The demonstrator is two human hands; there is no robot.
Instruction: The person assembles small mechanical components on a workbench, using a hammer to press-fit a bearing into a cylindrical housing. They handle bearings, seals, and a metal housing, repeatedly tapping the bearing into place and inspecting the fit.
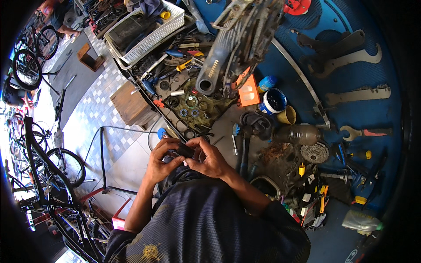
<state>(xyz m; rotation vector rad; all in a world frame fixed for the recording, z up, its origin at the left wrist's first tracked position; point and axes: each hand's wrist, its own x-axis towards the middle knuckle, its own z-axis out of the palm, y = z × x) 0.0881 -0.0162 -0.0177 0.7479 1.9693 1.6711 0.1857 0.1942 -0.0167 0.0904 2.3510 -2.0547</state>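
Note:
Close in front of my body, both hands meet around a small black cylindrical part (186,150). My left hand (161,163) is closed, pinching the part's left end between thumb and fingers. From the other side, my right hand (209,158) grips its right end with curled fingers and thumb. The exact kind of part cannot be made out, as the fingers cover much of it. Just beyond the hands, a dark, dirty cloth (209,115) on the workbench bears several rings and small round parts, among them a blue-edged ring (194,112).
Crank arms (215,65) hang over the bench. A white basket (153,33) stands at the far left, a white tub (272,101) and a cassette (315,152) to the right. Wrenches (359,93) hang on the blue board. A black bicycle frame (41,166) stands at left.

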